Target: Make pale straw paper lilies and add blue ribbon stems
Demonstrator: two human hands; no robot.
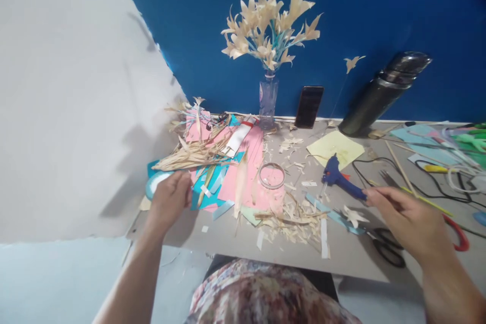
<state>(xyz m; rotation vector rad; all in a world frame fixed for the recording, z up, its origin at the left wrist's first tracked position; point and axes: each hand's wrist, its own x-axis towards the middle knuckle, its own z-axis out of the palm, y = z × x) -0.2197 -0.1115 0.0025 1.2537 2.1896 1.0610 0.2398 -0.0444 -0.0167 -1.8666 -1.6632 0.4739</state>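
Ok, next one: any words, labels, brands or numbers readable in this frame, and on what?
No text here can be read.
Bottle: a faint mark on its side, too blurred to read.
White tube with a red band: no legible print.
Phone: screen dark, nothing on it.
Glue gun and flask: no marking visible.

left hand [172, 195]: forearm extended, fingers curled | right hand [406, 217]: palm down, fingers loosely spread

Home craft table [235, 243], glue gun [339, 176], paper scraps [243, 172], scissors [387, 245]
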